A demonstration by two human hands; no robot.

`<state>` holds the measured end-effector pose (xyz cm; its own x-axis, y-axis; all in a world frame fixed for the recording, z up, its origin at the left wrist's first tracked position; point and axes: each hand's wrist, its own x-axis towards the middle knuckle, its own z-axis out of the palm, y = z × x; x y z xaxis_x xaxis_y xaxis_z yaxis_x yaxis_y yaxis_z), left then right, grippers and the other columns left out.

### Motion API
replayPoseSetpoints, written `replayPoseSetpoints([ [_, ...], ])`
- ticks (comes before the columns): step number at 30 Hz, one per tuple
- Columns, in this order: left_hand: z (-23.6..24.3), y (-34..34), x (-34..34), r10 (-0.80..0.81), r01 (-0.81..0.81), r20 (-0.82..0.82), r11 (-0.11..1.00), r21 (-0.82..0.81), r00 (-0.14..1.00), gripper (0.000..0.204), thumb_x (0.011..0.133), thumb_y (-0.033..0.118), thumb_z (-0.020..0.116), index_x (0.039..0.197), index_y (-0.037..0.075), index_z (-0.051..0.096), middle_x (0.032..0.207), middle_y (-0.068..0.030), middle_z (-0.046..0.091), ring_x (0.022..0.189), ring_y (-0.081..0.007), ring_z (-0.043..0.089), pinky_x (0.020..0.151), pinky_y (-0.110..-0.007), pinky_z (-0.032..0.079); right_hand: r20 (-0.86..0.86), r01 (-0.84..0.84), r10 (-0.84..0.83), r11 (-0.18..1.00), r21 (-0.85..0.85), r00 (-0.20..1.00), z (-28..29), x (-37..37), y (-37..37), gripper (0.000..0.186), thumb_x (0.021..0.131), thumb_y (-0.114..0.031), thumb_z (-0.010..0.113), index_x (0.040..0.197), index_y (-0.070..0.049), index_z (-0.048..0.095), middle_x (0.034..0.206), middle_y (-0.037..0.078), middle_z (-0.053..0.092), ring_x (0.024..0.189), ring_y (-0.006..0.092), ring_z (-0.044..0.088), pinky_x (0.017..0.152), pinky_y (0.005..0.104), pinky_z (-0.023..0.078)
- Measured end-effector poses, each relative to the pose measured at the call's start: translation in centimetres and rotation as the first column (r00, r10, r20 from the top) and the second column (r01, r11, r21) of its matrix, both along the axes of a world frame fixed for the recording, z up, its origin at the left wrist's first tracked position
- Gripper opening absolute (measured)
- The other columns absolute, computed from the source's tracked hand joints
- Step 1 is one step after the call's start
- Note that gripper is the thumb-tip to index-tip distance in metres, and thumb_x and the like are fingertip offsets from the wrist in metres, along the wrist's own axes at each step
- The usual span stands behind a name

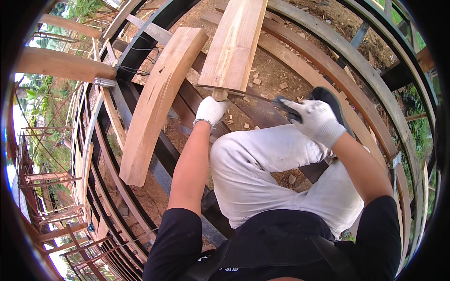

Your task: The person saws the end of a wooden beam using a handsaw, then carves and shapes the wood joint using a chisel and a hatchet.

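A wide, pale-and-reddish wooden beam (233, 44) runs away from me, with a narrower stub (219, 94) projecting from its near end. My left hand (211, 111), in a white knit glove, is closed on that stub. My right hand (315, 116), gloved the same way and slightly blurred, is closed around the dark handle of a handsaw (258, 97). The saw's thin blade shows almost edge-on and crosses the beam's near end, just beyond my left hand. How deep its teeth sit in the wood I cannot tell.
A thick curved timber (161, 100) lies left of the beam. Dark metal rails (164, 145) and long curved planks (323, 61) run around me above brown ground strewn with wood chips (283, 85). My bent legs (262, 164) and a dark shoe (330, 100) are close by.
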<state>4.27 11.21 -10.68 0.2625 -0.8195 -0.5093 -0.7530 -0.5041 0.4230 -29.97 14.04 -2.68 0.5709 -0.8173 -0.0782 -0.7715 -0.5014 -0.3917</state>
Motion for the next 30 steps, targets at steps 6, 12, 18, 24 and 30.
replayPoseSetpoints([
  [6,-0.7,-0.4,-0.1,-0.052,0.071,0.121,0.985,-0.155,0.991,0.039,0.083,0.038,0.070,0.074,0.000,0.072,0.062,-0.0124,0.068,0.058,-0.0248,0.069,0.057,-0.037,0.053,-0.032,0.023,-0.023,1.000,-0.001,0.999,-0.3,-1.6,0.9,0.049,0.093,-0.027,0.064,0.141,-0.021,0.059,0.093,0.015,0.071,0.091,0.0327,0.071,0.084,0.0442,0.056],
  [12,0.0,0.8,-0.2,0.047,-0.046,0.028,0.999,-0.020,0.999,0.048,0.081,0.043,0.072,0.087,-0.005,0.074,0.076,-0.0234,0.072,0.077,-0.0370,0.073,0.071,-0.043,0.057,-0.110,-0.026,0.043,0.989,0.144,0.993,0.6,4.2,-1.4,0.046,0.094,-0.026,0.063,0.140,-0.019,0.059,0.098,0.017,0.071,0.094,0.0336,0.070,0.083,0.0450,0.055],
  [18,0.0,0.5,-2.4,-0.022,0.029,0.061,0.993,-0.116,0.998,0.051,0.085,0.048,0.071,0.075,-0.003,0.072,0.067,-0.0165,0.070,0.066,-0.0321,0.072,0.065,-0.041,0.055,-0.006,-0.013,0.014,1.000,0.017,1.000,0.7,1.8,-0.9,0.044,0.090,-0.023,0.067,0.133,-0.016,0.063,0.089,0.015,0.070,0.085,0.0336,0.069,0.076,0.0448,0.054],
  [24,-1.4,0.5,-1.2,-0.063,0.056,-0.044,0.987,-0.152,0.997,0.045,0.085,0.042,0.070,0.078,-0.003,0.071,0.061,-0.0120,0.067,0.058,-0.0230,0.068,0.059,-0.036,0.052,0.284,-0.016,0.071,0.981,-0.192,0.956,10.7,-0.1,0.8,0.036,0.087,-0.018,0.071,0.123,-0.012,0.069,0.095,0.014,0.073,0.081,0.0320,0.072,0.071,0.0418,0.057],
  [30,-1.6,0.8,-1.0,0.005,0.012,0.079,0.978,-0.211,0.997,0.049,0.081,0.040,0.073,0.095,-0.007,0.067,0.078,-0.0201,0.071,0.074,-0.0318,0.073,0.069,-0.041,0.056,0.422,0.557,-0.460,0.819,-0.138,0.781,5.0,-14.0,6.9,0.055,0.085,0.002,0.065,0.139,-0.003,0.060,0.130,0.020,0.068,0.119,0.0313,0.067,0.101,0.0372,0.052],
])
